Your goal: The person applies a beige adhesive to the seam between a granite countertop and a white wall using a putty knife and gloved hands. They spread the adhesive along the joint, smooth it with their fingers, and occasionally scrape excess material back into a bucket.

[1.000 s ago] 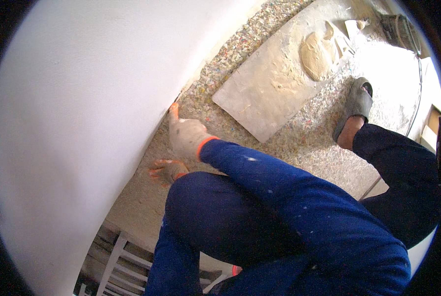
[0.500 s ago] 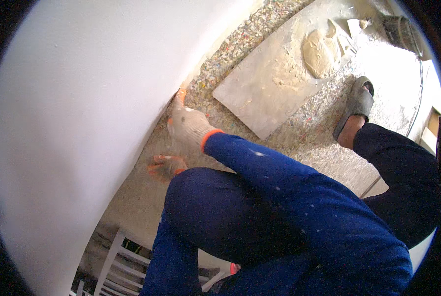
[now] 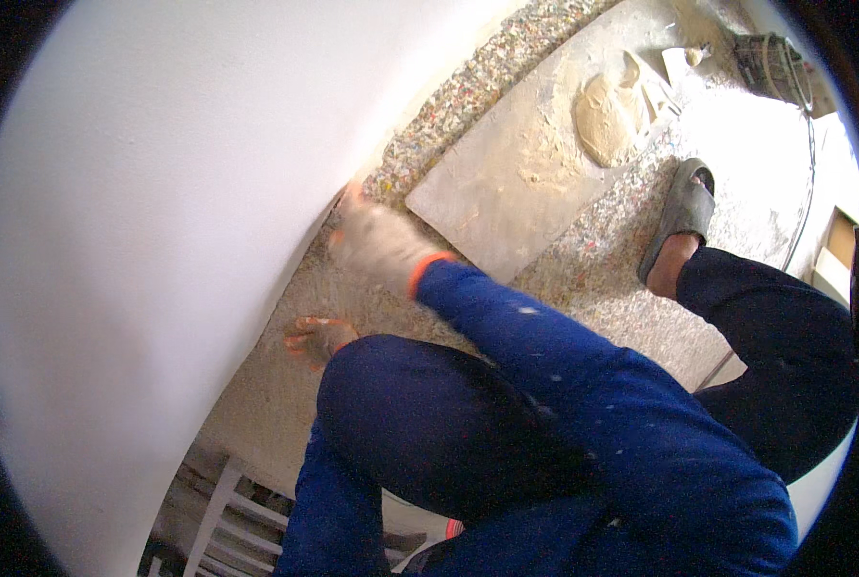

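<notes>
My right hand [image 3: 377, 240], in a pale knit glove with orange fingertips and cuff, reaches to the foot of the white wall [image 3: 151, 212]. Its fingertips are at the wall's lower edge, and motion blur hides whether anything is in them. Below it, partly behind my bent knee, is my left hand [image 3: 322, 338] in a matching glove. The fingers of that hand are apart, with nothing seen in them. Beside the right hand, a flat board [image 3: 492, 197] lies on speckled matting [image 3: 405, 159], bearing a beige mound of putty-like paste [image 3: 607, 123].
Near the mound lies a pale flat tool [image 3: 678, 65]. A dark bucket [image 3: 774, 69] stands at the far right, with a cable [image 3: 811, 183] close by. My foot in a grey slide sandal [image 3: 684, 207] rests right of the board. White slats [image 3: 242, 529] show at lower left.
My right forearm has shifted slightly right and down in the picture, and its glove is now more blurred. The left hand stays nearly in place, its fingers a little more spread.
</notes>
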Tool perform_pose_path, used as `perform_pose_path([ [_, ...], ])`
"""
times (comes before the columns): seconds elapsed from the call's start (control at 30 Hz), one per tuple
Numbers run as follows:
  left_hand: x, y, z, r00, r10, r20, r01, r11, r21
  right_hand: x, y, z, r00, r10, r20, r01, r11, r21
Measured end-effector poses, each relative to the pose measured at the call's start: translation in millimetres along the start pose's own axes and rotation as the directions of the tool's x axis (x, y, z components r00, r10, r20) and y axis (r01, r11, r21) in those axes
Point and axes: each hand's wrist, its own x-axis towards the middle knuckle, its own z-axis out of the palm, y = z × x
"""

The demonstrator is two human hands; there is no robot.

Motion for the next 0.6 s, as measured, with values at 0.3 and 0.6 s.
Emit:
perform_pose_path([
  [0.3,11,1,-2,0.988,0.076,0.131,-0.099,0.979,0.179,78,91,-165,0.649,-0.015,-0.76,-0.513,0.73,-0.452],
  [0.6,8,-2,7,0.997,0.065,-0.048,-0.059,0.992,0.111,-7,11,25,0.966,-0.191,-0.173,0.078,0.856,-0.511],
])
